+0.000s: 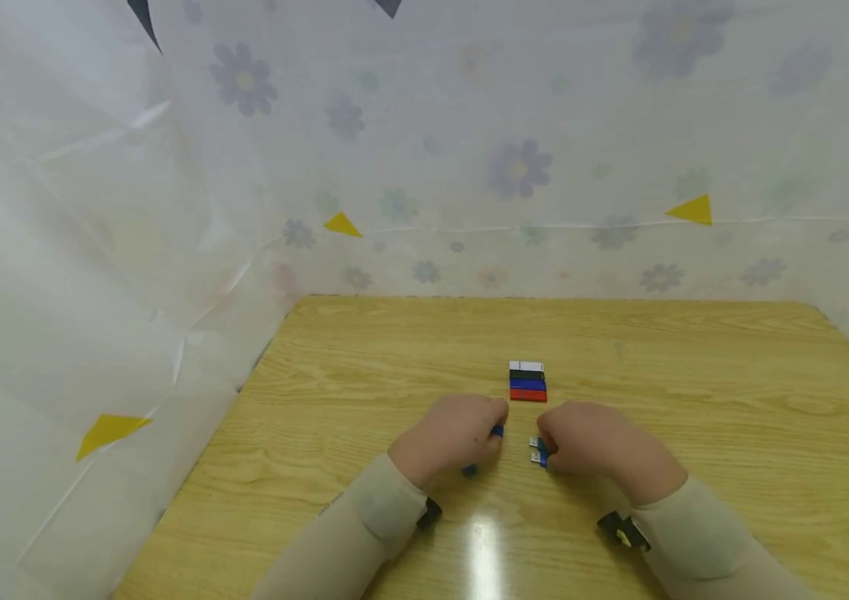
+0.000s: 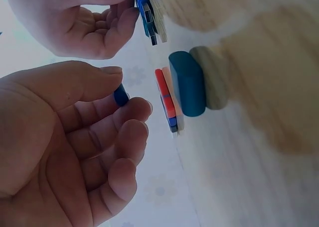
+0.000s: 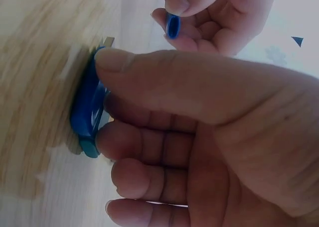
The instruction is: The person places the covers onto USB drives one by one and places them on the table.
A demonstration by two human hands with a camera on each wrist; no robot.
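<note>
My left hand [image 1: 461, 433] pinches a small blue cap [image 3: 173, 26] between thumb and index finger, its hollow end showing in the right wrist view. A teal cap [image 2: 188, 82] lies on the table below that hand. Across from it, my right hand [image 1: 581, 442] has its thumb and fingertips on a blue USB flash drive [image 3: 87, 105], pinching it low at the tabletop. A teal USB flash drive [image 3: 89, 147] lies right alongside, partly hidden by the blue one and the fingers. Both bare metal plugs [image 1: 535, 457] point left, toward the left hand.
Beyond the hands, slim rectangular sticks in red [image 1: 528, 396], blue [image 1: 527, 385], black [image 1: 526, 375] and white [image 1: 526, 366] lie in a row, side by side. The wood-grain table [image 1: 694, 375] ends at a flower-patterned sheet [image 1: 424, 167] at the back and left.
</note>
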